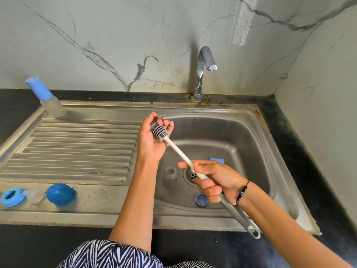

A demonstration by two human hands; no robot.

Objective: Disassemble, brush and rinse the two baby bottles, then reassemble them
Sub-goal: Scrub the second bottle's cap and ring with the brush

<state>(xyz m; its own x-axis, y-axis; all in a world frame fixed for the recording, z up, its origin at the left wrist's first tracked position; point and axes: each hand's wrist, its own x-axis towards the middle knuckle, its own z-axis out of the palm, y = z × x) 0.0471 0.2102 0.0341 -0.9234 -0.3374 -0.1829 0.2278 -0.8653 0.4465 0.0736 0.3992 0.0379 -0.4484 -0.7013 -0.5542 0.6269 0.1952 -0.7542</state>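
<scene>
Two hands: left hand (152, 139) curled round small clear part; right hand (211, 180) gripping brush (178, 149).
Sink (249, 120): basin open rightward.
Surface (21, 244): black, marble-walled corner.

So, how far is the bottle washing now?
Done: one bottle is apart, its body and blue ring in the sink basin. In hand: left hand holds a small part, right hand works the brush on it. Left: the capped bottle, rinsing, reassembly.

Capped bottle (46, 97) upright on drainboard; open bottle (170, 176) in basin.
</scene>
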